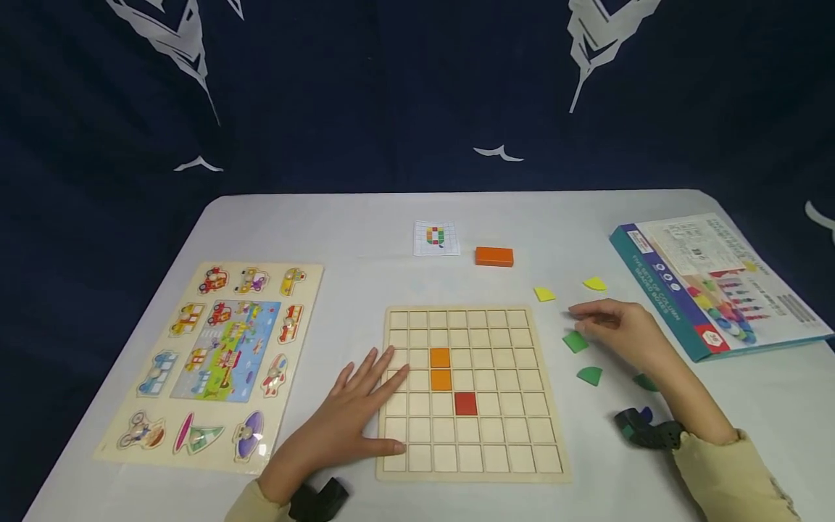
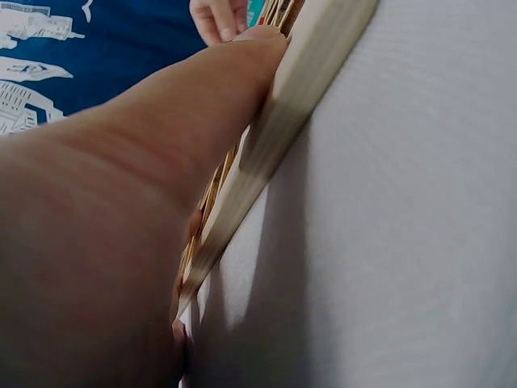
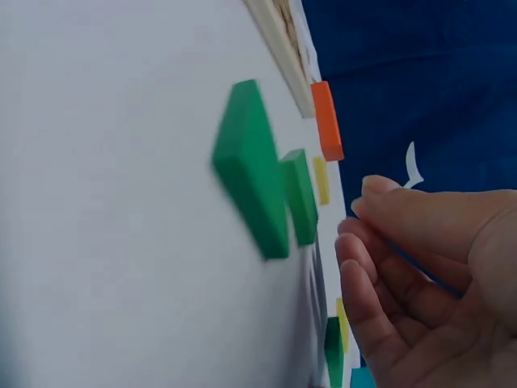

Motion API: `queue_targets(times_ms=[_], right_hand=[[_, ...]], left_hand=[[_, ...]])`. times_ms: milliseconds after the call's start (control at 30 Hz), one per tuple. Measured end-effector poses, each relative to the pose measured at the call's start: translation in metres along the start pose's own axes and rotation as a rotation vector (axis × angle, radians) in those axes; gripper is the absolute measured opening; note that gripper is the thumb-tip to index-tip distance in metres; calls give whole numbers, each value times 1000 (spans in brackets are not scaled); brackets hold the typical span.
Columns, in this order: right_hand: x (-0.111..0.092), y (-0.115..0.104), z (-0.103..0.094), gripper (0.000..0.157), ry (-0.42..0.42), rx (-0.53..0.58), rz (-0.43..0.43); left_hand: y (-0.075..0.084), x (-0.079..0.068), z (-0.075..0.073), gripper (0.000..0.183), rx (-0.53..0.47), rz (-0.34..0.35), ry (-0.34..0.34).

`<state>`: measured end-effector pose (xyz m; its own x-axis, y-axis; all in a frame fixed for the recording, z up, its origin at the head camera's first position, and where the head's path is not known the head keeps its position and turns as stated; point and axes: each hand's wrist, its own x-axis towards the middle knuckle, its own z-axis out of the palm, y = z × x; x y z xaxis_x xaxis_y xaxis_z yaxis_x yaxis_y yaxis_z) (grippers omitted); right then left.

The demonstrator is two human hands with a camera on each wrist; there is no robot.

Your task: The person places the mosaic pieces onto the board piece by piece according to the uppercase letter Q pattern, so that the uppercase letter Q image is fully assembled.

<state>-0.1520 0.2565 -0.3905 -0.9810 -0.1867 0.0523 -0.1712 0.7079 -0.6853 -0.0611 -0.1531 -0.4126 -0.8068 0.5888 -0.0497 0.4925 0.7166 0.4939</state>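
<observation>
My left hand (image 1: pixel 355 413) lies spread on the left edge of a wooden grid board (image 1: pixel 565 464); in the left wrist view its thumb (image 2: pixel 218 89) touches the board's rim (image 2: pixel 291 97). Two orange squares (image 1: pixel 440 368) and a red square (image 1: pixel 466 404) sit in the board's cells. Right of the board, my right hand (image 1: pixel 616 330) hovers with bent, relaxed fingers, and I see nothing between them. Beneath and around it lie green quarter-round pieces (image 1: pixel 590 375), one partly hidden by the wrist. Two yellow pieces (image 1: pixel 595 284) lie just beyond the fingertips.
Behind the board lie a small pattern card (image 1: pixel 436 238) and an orange block (image 1: pixel 493 257). A picture puzzle board (image 1: pixel 306 290) is at the left. At the right a teal-edged box (image 1: pixel 724 283) lies near the right forearm. Dark wrist cameras (image 1: pixel 646 431) sit at both wrists.
</observation>
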Motion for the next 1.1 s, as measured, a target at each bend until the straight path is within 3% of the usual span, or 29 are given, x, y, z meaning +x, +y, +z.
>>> queue_targets(times_ms=[133, 400, 633, 933, 1100], right_hand=[[-11, 4, -2, 25, -36, -28, -50], [-17, 13, 2, 38, -63, -43, -138], [-16, 17, 10, 32, 22, -69, -211], [-18, 15, 15, 28, 130, -128, -201], [-15, 10, 11, 25, 141, -103, -176]], left_hand=[[1, 0, -1, 97, -3, -1, 3], [2, -1, -2, 97, -11, 0, 1], [2, -2, -1, 97, -12, -2, 0], [2, -1, 0, 96, -24, 7, 7], [1, -1, 0, 96, -17, 6, 12]])
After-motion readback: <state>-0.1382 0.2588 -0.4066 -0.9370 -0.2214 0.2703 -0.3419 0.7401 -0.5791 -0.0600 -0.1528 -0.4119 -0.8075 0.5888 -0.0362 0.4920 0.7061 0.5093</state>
